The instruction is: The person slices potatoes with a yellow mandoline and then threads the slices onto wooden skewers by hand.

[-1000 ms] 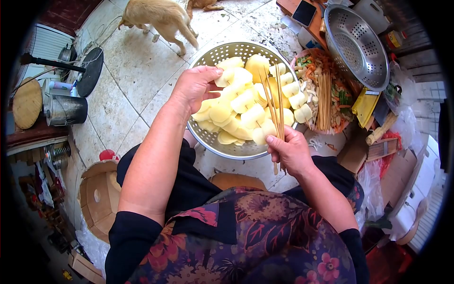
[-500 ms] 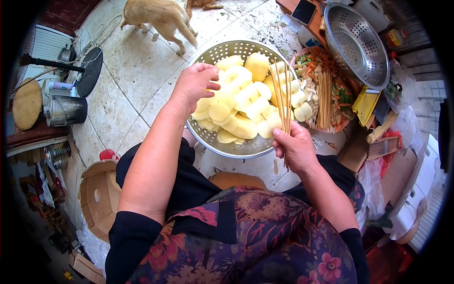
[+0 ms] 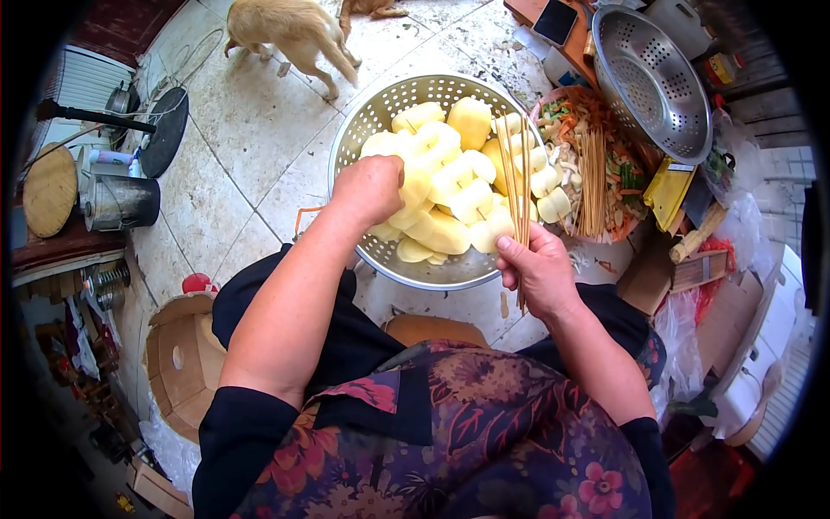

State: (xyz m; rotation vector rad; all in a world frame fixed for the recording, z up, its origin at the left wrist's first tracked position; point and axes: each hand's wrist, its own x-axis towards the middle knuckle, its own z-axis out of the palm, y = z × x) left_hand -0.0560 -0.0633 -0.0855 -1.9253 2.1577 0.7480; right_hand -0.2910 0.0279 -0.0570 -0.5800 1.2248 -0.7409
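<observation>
A perforated metal colander (image 3: pixel 346 164) in front of me holds a heap of pale yellow potato slices (image 3: pixel 432 227), some threaded on thin skewers. My left hand (image 3: pixel 370 189) has its fingers curled down onto slices at the left side of the heap; the fingertips are partly hidden. In my right hand (image 3: pixel 540 270), at the colander's right front rim, several bamboo skewers (image 3: pixel 521 195) are pinched upright between thumb and fingers. White chunks on skewers (image 3: pixel 546 180) lie along the colander's right side.
A tray of cut vegetables (image 3: pixel 624 177) with a bundle of skewers (image 3: pixel 593 186) lies right. Beyond it leans another colander (image 3: pixel 648 78), near a phone (image 3: pixel 555 22). A dog (image 3: pixel 290 35) stands on the tiles. A cardboard box (image 3: pixel 181 363) sits at left.
My left hand has come down and slightly right onto the potato slices, its fingers now curled. The right hand with the skewers has barely moved.
</observation>
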